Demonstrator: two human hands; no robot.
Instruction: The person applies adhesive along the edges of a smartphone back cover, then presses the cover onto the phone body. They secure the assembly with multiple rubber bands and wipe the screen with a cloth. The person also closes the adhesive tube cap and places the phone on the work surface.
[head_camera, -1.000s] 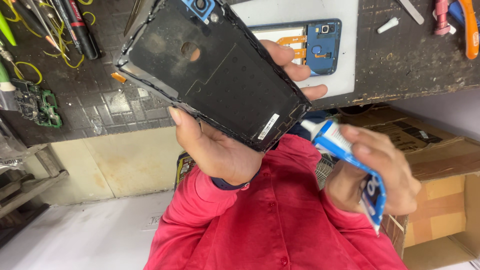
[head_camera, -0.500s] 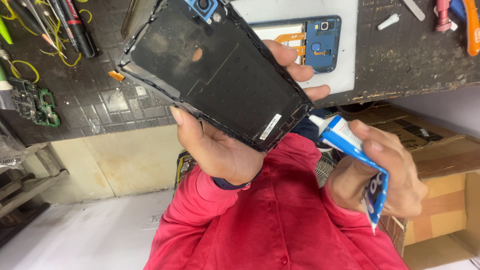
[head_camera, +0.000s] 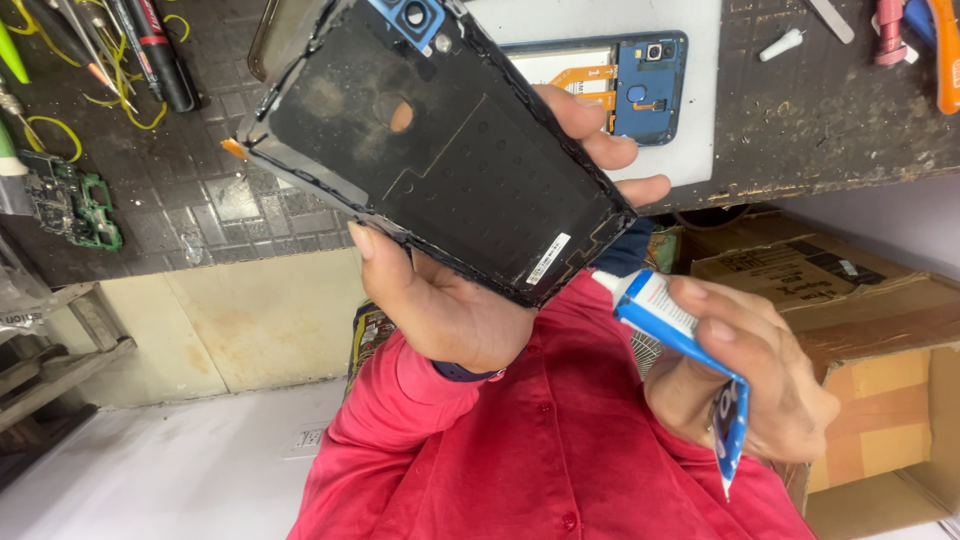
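Observation:
My left hand is shut on a black phone frame and holds it tilted over the bench edge, inner side up, thumb on its left edge and fingers curled round its right edge. A blue camera bezel sits at the frame's top corner. My right hand grips a blue and white glue tube. The tube's white nozzle points up-left and sits at the frame's lower corner; whether it touches is not clear.
An opened blue phone lies on a white mat on the dark bench. A green circuit board, markers and yellow wires lie at left. Tweezers and an orange tool lie at right. A cardboard box stands lower right.
My right hand has raised the tube up and to the left, bringing its nozzle to the frame's lower corner. The frame has barely moved.

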